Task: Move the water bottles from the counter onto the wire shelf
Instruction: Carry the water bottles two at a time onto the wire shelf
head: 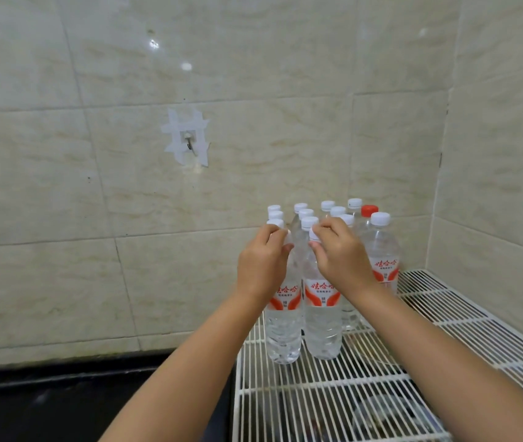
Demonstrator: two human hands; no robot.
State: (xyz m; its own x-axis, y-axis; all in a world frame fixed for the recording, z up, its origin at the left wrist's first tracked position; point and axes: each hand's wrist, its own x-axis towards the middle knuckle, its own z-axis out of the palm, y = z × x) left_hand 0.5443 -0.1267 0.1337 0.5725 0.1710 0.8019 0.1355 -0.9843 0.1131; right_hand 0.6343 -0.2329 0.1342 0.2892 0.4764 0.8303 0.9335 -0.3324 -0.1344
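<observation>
Gripping the necks of two front bottles, both hands sit side by side above the wire shelf. The left hand wraps the neck of the left front bottle, fingers curled just under its white cap; the right hand closes round the neck of the right front bottle, its cap peeping out at the fingertips. Both bottles stand upright on the white wires, touching each other. Behind them the other water bottles stand in close rows toward the tiled corner — one with a red cap. Left of the shelf lies the dark counter.
</observation>
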